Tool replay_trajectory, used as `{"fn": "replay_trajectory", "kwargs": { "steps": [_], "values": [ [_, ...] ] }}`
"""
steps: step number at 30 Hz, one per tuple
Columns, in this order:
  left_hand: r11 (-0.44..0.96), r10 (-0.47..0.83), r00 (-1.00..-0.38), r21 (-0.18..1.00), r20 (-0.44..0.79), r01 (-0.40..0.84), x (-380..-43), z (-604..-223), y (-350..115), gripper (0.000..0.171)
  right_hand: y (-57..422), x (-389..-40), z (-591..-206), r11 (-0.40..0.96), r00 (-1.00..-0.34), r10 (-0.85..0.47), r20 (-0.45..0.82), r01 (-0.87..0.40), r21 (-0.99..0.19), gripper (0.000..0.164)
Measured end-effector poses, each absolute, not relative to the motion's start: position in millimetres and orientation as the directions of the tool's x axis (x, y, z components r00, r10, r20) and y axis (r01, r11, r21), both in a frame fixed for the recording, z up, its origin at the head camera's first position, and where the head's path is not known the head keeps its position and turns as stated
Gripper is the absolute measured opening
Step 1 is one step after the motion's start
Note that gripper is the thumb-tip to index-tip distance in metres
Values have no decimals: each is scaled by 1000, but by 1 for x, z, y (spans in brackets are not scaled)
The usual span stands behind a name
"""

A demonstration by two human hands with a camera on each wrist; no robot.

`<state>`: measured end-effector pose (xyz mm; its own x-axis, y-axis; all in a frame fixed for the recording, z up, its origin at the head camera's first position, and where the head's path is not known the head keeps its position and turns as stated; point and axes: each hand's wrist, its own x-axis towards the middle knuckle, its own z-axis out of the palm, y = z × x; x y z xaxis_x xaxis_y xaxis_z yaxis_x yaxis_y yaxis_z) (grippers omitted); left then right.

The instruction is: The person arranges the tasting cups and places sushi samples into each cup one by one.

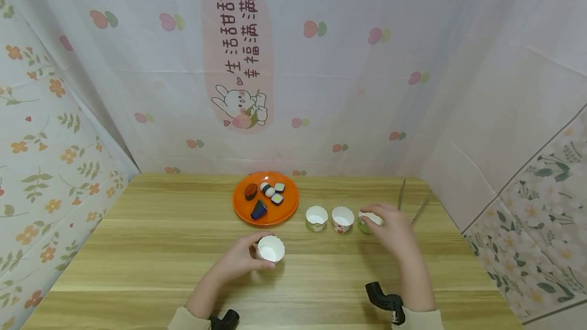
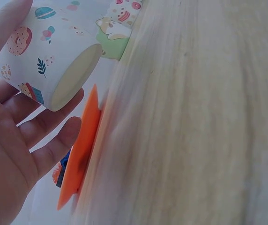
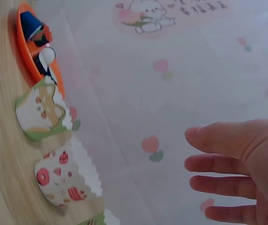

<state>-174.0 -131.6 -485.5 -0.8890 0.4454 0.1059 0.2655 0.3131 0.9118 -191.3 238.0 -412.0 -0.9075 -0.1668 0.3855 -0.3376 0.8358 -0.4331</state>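
Note:
My left hand grips a paper cupcake cup with a donut print, raised off the table in front of the orange plate. In the left wrist view the cup tilts and its base shows. My right hand hovers at the rightmost green cupcake cup, partly covering it in the head view. In the right wrist view its fingers are extended with nothing between them. Left of that cup stand a dessert-print cup and a dog-print cup, both upright.
An orange plate at the back bears several toy sushi pieces. Two thin, dark prongs lie behind my right hand; their rest is hidden. A patterned curtain closes the table's back edge.

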Motion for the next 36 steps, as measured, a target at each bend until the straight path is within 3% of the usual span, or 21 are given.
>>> {"fn": "replay_trajectory", "kwargs": {
  "steps": [7, 18, 36],
  "values": [
    [317, 448, -888, 911, 102, 264, -173, -484, -131, 69, 224, -188, -409, 818, -873, -232, 429, -414, -400, 19],
    [348, 447, -884, 883, 137, 313, -174, -484, -132, 68, 202, -186, -413, 752, -741, -376, 556, -595, -284, 24],
    [359, 451, -883, 880, 128, 310, -173, -483, -131, 68, 164, -179, -420, 656, -682, -538, 496, -708, -262, 24]
  ]
}}
